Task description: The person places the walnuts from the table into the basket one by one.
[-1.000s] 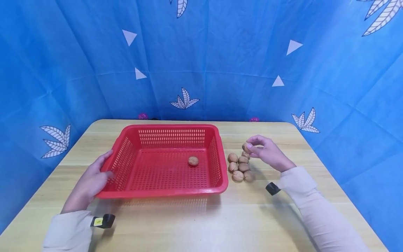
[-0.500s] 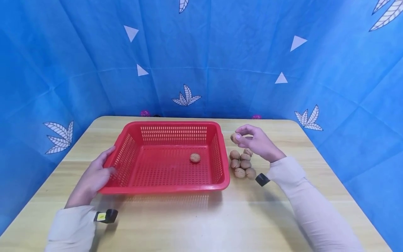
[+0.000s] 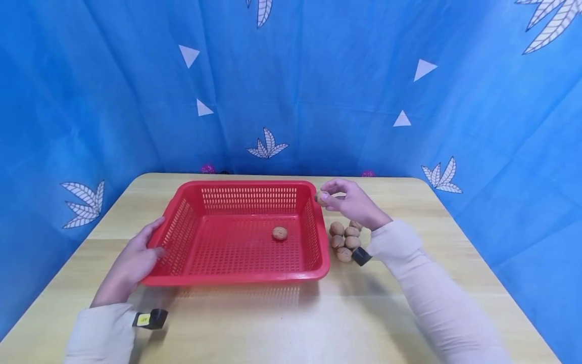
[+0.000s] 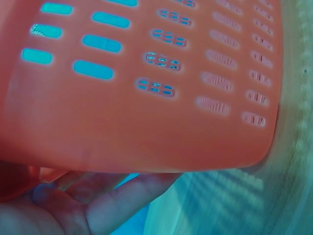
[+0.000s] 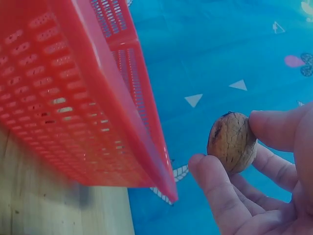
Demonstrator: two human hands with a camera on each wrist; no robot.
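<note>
A red plastic basket (image 3: 245, 276) with slotted walls stands at the left and middle of the table, one walnut (image 3: 279, 233) lying on its floor. My left hand (image 3: 132, 263) grips the basket's left rim; the left wrist view has its fingers (image 4: 132, 196) curled at the rim beside the slotted wall. Between thumb and fingertips, my right hand (image 3: 352, 202) pinches another walnut (image 5: 232, 142), held up by the basket's right rim near the back corner. Several loose walnuts (image 3: 351, 242) lie on the table just right of the basket, partly covered by the right wrist's camera.
The pale wooden table (image 3: 282, 323) extends in front of the basket and to the right. Behind it hangs a blue cloth (image 3: 300, 91) printed with white leaves and triangles. A black wrist camera (image 3: 361, 256) sits close above the loose walnuts.
My right hand has lifted the walnut off the loose group and carried it left to the basket's right rim. The left hand keeps its grip on the basket, which stays in place.
</note>
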